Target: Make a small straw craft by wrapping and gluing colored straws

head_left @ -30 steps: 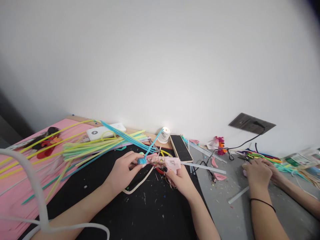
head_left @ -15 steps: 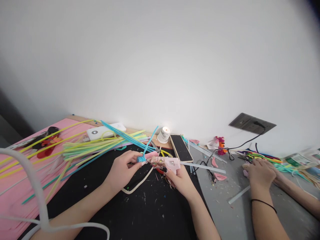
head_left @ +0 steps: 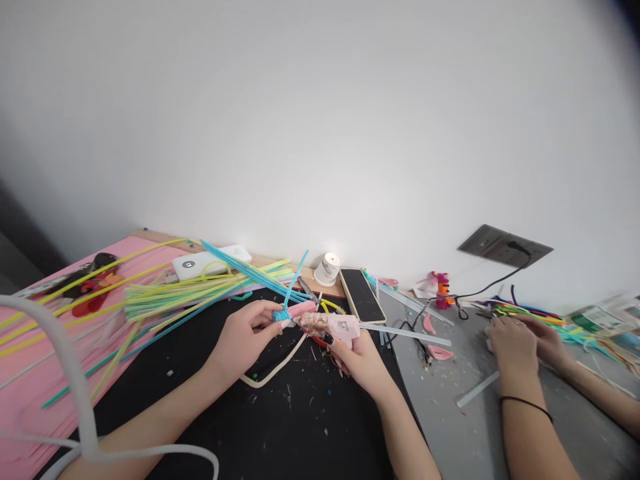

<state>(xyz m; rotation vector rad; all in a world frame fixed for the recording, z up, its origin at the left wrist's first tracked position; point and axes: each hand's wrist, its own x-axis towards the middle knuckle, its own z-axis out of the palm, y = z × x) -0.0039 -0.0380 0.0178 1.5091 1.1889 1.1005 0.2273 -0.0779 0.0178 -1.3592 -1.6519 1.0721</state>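
Observation:
My left hand [head_left: 243,337] pinches a small blue coiled pipe-cleaner piece [head_left: 281,315], whose loose blue end sticks up toward the wall. My right hand [head_left: 359,359] is wrapped round the grip of a pink hot glue gun [head_left: 334,326], a clear glue stick [head_left: 405,333] poking out of its back to the right. The gun's nozzle meets the blue piece just above a black mat [head_left: 280,407].
A pile of yellow, green and blue pipe cleaners [head_left: 200,287] lies to the left over pink sheets [head_left: 30,373]. A phone [head_left: 362,295], small white cup [head_left: 326,269] and power bank [head_left: 210,261] sit by the wall. Another person's hands [head_left: 520,343] work on the grey surface at right.
The blue piece's loose end has swung leftward and more upright as my left hand turned it. The other person's hands have shifted slightly to the right.

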